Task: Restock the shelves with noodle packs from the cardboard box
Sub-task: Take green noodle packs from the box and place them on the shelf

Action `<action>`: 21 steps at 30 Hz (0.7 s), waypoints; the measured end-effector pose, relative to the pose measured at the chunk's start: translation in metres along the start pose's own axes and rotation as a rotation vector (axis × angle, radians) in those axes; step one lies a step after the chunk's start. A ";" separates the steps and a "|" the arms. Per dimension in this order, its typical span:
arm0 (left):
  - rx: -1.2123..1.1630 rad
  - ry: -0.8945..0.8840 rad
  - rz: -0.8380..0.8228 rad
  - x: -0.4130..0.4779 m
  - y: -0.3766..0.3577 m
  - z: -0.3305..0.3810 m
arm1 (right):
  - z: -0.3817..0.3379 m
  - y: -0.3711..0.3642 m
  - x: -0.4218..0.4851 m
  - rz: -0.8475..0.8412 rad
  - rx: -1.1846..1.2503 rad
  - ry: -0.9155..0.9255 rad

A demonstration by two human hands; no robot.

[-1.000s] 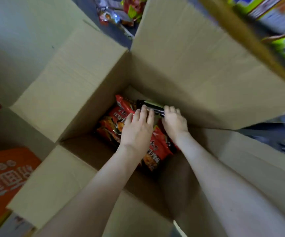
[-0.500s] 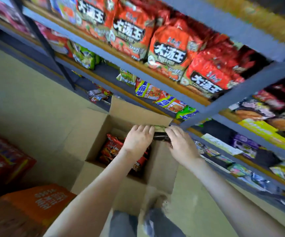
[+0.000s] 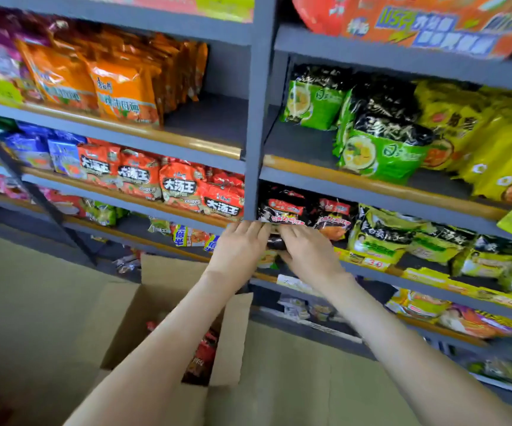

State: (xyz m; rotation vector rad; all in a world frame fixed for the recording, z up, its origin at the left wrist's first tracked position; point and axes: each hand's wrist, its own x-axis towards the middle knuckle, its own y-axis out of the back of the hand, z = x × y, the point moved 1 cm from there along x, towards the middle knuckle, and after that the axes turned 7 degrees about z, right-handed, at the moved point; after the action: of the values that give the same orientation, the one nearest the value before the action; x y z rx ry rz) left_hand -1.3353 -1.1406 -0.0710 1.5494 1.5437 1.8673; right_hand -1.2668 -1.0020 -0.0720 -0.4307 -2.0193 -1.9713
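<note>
Both hands are holding one dark noodle pack [image 3: 274, 242] up at the shelving, just below the foot of the grey upright [image 3: 256, 118]. It is well above the cardboard box [image 3: 168, 272] and not yet sitting on any shelf.

The left hand [image 3: 238, 252] is gripping the pack's left end and the right hand [image 3: 308, 258] its right end. The fingers of both are lying close together and curling over the pack. The thumbs are hidden, so I cannot tell how they are clamping underneath.

Progress: looks like mid-task, and this pack is in the carry-to-shelf step. The box is sitting open on the floor below the arms, with red packs [image 3: 202, 355] showing inside, so there is more to unload. How many are in there I cannot tell, as the arms and flaps are covering most of it. The shelves are mostly full already. Black packs [image 3: 282, 210] are standing on the shelf right behind the hands, matching in colour, so that row is probably the target. The shelf holding the orange packs [image 3: 119, 87] is showing bare board at its right end.

Orientation: only a small dark strip of the pack is showing between the hands. Judging by one hand on each end, its long axis is running left to right, roughly along the shelf edge and about level. I cannot tell which way the printed front is facing, since the hands are covering it.
</note>
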 end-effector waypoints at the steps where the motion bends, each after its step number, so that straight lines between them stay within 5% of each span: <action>1: 0.004 -0.014 0.052 0.014 0.008 0.012 | 0.012 0.018 -0.003 0.029 -0.007 -0.013; 14: 0.113 -0.041 0.303 0.140 0.061 0.051 | 0.104 0.113 0.008 0.570 -0.077 -0.091; 21: 0.115 -0.018 0.396 0.182 0.047 0.006 | 0.120 0.110 0.068 0.535 0.150 -0.169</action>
State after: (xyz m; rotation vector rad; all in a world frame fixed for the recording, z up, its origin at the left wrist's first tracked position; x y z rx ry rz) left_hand -1.3832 -1.0214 0.0664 2.0428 1.4389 1.9785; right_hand -1.2835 -0.8787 0.0531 -1.0077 -1.8701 -1.4898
